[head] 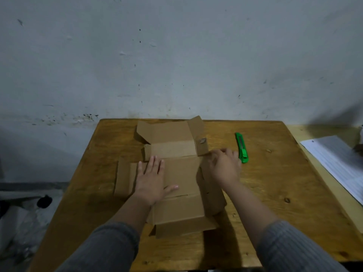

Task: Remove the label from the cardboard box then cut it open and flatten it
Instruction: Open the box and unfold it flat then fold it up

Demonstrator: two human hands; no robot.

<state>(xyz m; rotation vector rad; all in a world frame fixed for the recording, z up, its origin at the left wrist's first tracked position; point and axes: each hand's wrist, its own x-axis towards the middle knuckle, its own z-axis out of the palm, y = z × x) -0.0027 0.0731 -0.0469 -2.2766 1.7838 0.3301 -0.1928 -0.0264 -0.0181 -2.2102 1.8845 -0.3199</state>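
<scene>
Since the wooden table (265, 193) carries the load, we only press down. On it, mid-table, the cardboard box (182, 173) lies cut open and mostly flat, its far-right flaps raised. It looks light, stiff along panels and weak at creases, so we'd grip edges near folds. Our left hand (152, 178) lies flat, fingers spread, on the centre panel. Our right hand (225, 165) is blurred at the right flap; grip unclear. The green utility knife (242, 147) lies right, untouched.

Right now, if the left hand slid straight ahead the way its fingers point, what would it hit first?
The left hand lies flat on the cardboard box, fingers pointing toward the wall. Straight ahead it would probably first meet the raised far panel of the box, though how high that fold stands is unclear.
</scene>
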